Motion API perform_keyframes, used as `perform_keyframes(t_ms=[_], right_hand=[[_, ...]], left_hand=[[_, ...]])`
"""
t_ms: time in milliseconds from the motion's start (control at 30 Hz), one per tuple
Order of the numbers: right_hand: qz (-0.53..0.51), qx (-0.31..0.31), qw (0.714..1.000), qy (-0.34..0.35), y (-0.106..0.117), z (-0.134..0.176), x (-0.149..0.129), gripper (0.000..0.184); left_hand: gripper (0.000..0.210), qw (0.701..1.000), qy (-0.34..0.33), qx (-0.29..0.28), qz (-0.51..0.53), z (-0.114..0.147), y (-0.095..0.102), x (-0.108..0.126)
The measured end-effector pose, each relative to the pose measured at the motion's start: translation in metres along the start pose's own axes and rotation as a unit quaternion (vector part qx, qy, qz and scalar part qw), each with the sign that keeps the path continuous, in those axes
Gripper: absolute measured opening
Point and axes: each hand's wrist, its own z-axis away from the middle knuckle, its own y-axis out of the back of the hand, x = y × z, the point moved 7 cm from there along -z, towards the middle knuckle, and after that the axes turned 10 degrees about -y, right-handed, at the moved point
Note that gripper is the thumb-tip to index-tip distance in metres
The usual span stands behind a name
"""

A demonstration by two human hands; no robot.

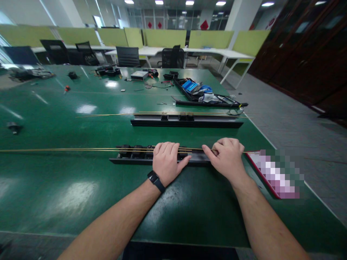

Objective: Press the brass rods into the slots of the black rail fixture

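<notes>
Brass-coloured rods [81,149], judged light, springy, best pinched close to the black rail [132,161]; left hand [166,160] fingers together, right hand [229,159] fingers curled, clamping cannot be told

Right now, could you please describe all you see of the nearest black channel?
The black channel is long, straight and open-topped, with dark walls, greyer inside, perhaps metal. Lying left to right on the green table, it holds dark blocks in its left part, golden rods running above. The left hand covers its middle; the right hand hides its right end; contact is unclear.
</notes>
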Motion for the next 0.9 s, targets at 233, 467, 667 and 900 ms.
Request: perform_keyframes(t_ms=[233,467,667,900], right_hand=[[-0.007,-0.002,1.000,0.006,-0.0015,-0.0022,-0.0023,0.053],[-0.013,-0.002,1.000,0.012,-0.0019,-0.0054,-0.0062,0.053],[-0.001,-0.009,1.000,0.014,0.0001,-0.0044,-0.0073,0.053],[-0.001,0.005,1.000,0.015,0.0015,-0.0034,-0.0080,0.054]], left_hand=[[0.048,1.000,0.001,0.000,0.000,0.0005,-0.0006,0.0023],[0.046,1.000,0.004,-0.002,0.001,0.0013,-0.0004,0.0030],[0.047,1.000,0.006,-0.005,0.004,0.0005,-0.0003,0.0040],[0.046,1.000,0.007,-0.006,0.001,0.0003,-0.0004,0.0040]])
